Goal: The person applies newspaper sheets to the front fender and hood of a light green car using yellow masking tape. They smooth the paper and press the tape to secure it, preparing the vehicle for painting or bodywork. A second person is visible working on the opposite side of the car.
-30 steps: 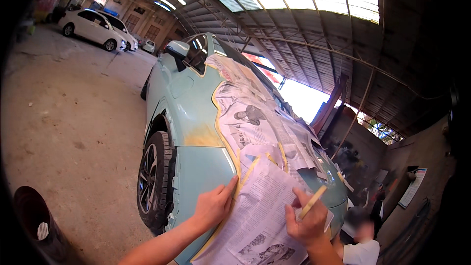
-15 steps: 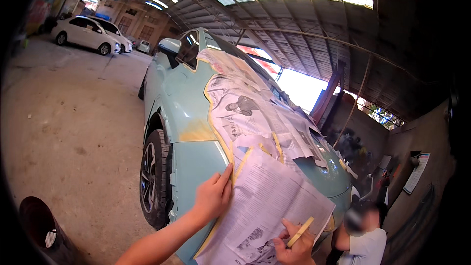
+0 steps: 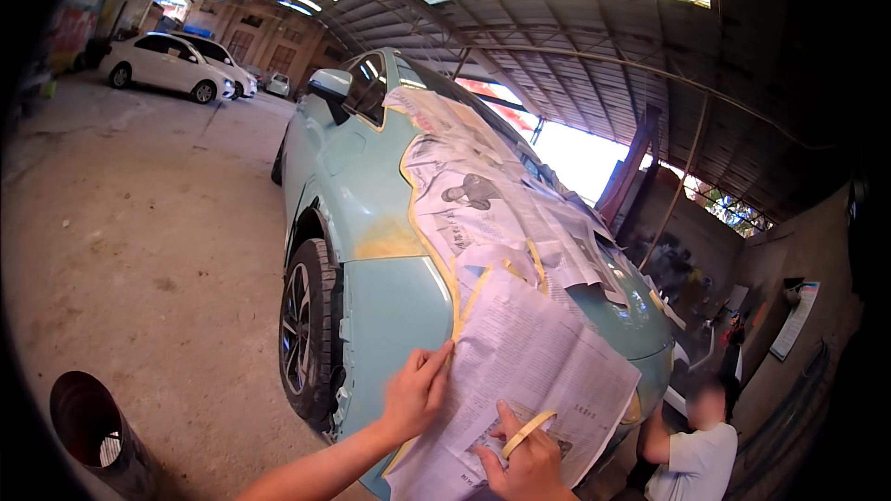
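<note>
A large newspaper sheet (image 3: 520, 353) lies over the front of a light blue-green car (image 3: 394, 306), with yellow masking tape (image 3: 457, 311) along its left edge. My left hand (image 3: 418, 394) is closed, fingers together, its fingertips pressed on that taped edge beside the fender. Over the lower part of the sheet is my right hand (image 3: 529, 468), index finger and thumb stretched out. It holds a narrow roll of yellow masking tape (image 3: 529, 433) at its fingers. More newspaper (image 3: 464, 195) covers the hood further up. A yellowish patch (image 3: 390, 238) shows on the fender's paint.
The front wheel (image 3: 308, 329) sits left of my left arm. A rusty metal cylinder (image 3: 97, 431) stands on the floor at the lower left. A person in a white shirt (image 3: 701, 459) is low by the car's front right. White cars (image 3: 167, 65) are parked far left.
My left hand has shifted down along the taped edge. My right hand has moved left over the sheet, and the tape roll has turned in it. The view has shifted slightly.
</note>
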Motion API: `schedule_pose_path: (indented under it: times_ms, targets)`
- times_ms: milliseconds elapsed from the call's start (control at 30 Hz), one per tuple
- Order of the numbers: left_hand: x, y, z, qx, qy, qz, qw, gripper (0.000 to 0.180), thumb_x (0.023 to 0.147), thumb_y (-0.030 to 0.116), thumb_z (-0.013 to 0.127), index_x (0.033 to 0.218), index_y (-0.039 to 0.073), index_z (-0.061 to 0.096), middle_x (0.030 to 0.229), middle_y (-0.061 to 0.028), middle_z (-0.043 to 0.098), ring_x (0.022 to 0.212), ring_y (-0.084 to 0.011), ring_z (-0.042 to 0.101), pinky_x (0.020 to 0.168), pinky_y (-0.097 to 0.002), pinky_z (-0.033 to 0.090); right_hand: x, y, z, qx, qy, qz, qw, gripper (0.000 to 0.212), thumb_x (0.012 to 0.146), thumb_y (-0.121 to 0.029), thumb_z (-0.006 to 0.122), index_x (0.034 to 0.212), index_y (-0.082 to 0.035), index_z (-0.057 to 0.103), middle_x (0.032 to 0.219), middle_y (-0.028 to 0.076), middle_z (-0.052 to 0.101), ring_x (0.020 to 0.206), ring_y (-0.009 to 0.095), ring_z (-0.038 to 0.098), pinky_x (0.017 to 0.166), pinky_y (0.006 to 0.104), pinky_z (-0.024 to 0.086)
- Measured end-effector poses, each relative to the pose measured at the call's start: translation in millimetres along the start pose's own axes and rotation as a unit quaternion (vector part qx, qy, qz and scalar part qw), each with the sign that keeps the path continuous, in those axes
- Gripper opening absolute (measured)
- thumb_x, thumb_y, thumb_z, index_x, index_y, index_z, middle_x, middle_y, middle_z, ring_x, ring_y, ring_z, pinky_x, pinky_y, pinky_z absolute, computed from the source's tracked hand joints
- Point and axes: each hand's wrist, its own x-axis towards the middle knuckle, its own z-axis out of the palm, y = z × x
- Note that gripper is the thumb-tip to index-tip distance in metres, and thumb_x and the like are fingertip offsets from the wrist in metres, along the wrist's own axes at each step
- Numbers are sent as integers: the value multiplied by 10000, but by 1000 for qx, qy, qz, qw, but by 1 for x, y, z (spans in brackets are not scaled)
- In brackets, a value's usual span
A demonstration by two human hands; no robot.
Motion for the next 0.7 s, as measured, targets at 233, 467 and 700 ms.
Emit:
schedule_pose_path:
  times_ms: [233,467,700]
  targets:
    - [-30,-16,13,-45,10,-15,999,421,942,56,560,1362,64,591,893,-138,579,765,-288,600,692,-361,488,-15,8,2,-9,32,5,999,618,843,-153,730,1380,57,509,869,152,680,807,348,659,751,430,528]
    - [-70,-31,5,1,-43,-45,998,430,944,62,564,1372,94,595,859,-122,575,718,-278,576,658,-358,478,7,-17,7,24,12,-30,999,571,878,-167,702,1371,56,519,870,159,676,792,356,654,740,429,529]
    - [-62,-17,-41,-103,-134,-105,980,370,962,107,594,1329,86,635,874,-103,644,741,-185,602,679,-295,485,20,-38,41,93,-33,-47,994,385,843,-107,686,1201,18,616,853,116,668,757,281,655,680,388,506]
